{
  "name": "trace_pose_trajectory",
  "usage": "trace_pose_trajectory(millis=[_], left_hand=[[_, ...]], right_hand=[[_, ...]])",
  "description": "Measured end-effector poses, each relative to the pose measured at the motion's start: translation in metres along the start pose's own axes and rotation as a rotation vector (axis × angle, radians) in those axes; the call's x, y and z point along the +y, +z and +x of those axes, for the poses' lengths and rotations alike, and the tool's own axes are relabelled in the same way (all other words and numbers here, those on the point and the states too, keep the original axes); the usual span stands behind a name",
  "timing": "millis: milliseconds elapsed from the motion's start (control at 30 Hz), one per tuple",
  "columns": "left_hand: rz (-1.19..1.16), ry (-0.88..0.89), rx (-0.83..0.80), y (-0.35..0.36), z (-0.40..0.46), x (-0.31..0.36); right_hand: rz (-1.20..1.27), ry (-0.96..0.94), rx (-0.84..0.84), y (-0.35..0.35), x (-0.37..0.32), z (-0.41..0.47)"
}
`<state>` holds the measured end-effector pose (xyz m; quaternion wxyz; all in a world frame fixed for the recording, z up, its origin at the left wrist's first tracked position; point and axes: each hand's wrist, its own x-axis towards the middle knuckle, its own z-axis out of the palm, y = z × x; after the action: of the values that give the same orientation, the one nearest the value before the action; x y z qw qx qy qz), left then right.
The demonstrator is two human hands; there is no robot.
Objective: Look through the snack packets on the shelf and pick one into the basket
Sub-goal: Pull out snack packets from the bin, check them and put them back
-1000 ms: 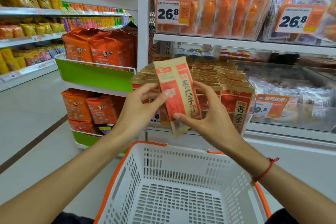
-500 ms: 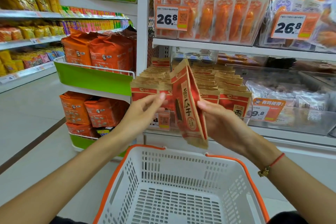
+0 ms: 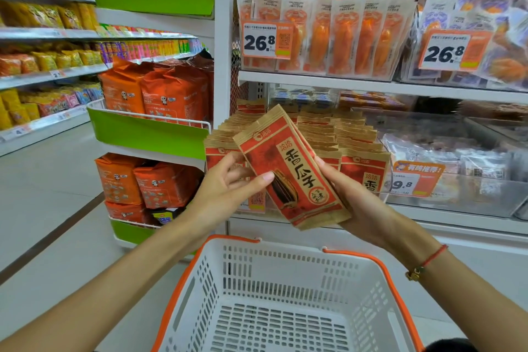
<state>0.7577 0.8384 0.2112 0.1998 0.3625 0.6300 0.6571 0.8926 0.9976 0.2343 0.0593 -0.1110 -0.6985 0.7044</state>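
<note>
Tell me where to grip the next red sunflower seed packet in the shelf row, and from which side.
Pinch the top edge of the front packet and lift upward, coming from above. The packets stand upright, tightly stacked, with only their top strips free; a clear bin front seems to cover their lower fronts. Both hands are busy with the held packet.

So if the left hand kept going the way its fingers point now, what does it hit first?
The left hand points right and slightly up, its thumb tip already touching the red-and-brown seed packet that the right hand holds from behind. It would press into that packet's front straight away, well above the basket.
</note>
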Motion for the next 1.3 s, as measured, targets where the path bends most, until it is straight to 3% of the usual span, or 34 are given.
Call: trace_pose_trajectory(millis=[100, 300, 433, 600, 800, 1033, 1300], left_hand=[[-0.043, 0.043, 0.049, -0.001, 0.002, 0.006], [-0.043, 0.246, 0.226, -0.001, 0.018, 0.034], [-0.052, 0.342, 0.263, 0.0, 0.039, 0.058], [0.073, 0.348, 0.307, -0.005, 0.076, 0.072], [0.337, 0.156, 0.3, -0.019, 0.129, 0.06], [0.293, -0.001, 0.124, -0.029, 0.156, 0.054], [0.406, -0.036, 0.117, -0.032, 0.179, 0.033]], right_hand=[[-0.182, -0.126, 0.074, 0.0, -0.008, -0.002], [-0.373, -0.58, 0.292, 0.006, -0.029, 0.002], [-0.485, -0.714, 0.383, -0.005, -0.059, 0.02], [-0.793, -0.671, 0.548, -0.03, -0.093, 0.052], [-1.106, -0.631, 0.567, -0.056, -0.097, 0.101], [-1.081, -0.533, 0.53, -0.076, -0.082, 0.158], [-1.152, -0.428, 0.481, -0.086, -0.061, 0.195]])
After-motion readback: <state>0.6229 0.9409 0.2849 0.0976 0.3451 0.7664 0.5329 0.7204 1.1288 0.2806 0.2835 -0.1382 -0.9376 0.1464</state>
